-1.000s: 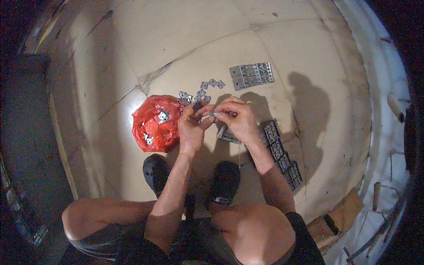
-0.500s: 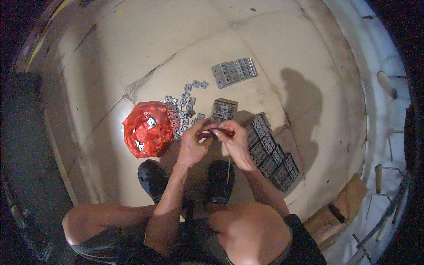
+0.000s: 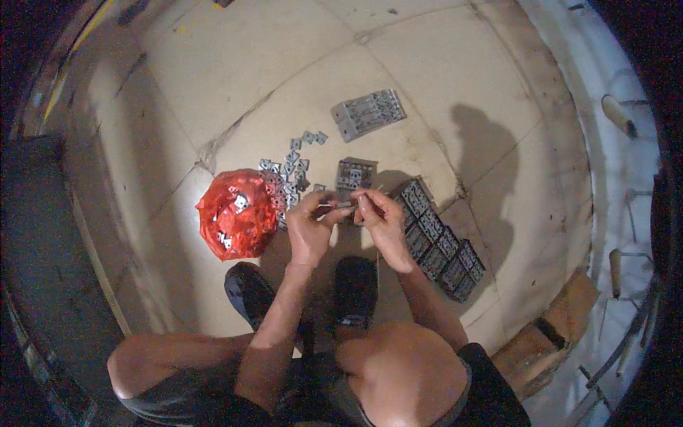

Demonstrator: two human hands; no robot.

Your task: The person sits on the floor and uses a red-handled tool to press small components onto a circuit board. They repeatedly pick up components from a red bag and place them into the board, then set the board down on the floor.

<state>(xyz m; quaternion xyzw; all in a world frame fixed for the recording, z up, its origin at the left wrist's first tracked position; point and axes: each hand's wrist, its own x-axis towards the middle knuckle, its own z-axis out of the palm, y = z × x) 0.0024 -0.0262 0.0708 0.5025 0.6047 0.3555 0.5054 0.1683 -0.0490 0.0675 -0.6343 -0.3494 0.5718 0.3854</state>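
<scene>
**Small grey piece held at the fingertips, between your two hands**

Take the small grey piece [image 3: 344,205] as the centre of the dial. It is raised off the tiled floor [image 3: 434,57], in the gap between your hands. Your left hand [image 3: 309,229] sits at eight o'clock from it, thumb and fingers closed on the piece. Your right hand [image 3: 385,229] is at four o'clock, fingers bent and thumb drawn in at the piece's three o'clock end; whether it grips the piece too, I cannot tell. The piece is largely covered by your fingers, so its exact shape is unclear.

At twelve o'clock, just beyond your fingertips, lies a grey block of parts [image 3: 355,176]. A second, paler block [image 3: 366,116] is farther off, slightly past twelve. Between three and four o'clock, dark blocks [image 3: 442,244] sit side by side near your right wrist. At ten o'clock, loose metal pieces [image 3: 290,188] spread on the floor, next to the red plastic bag [image 3: 257,224] at nine, which has pale pieces showing in it.
</scene>
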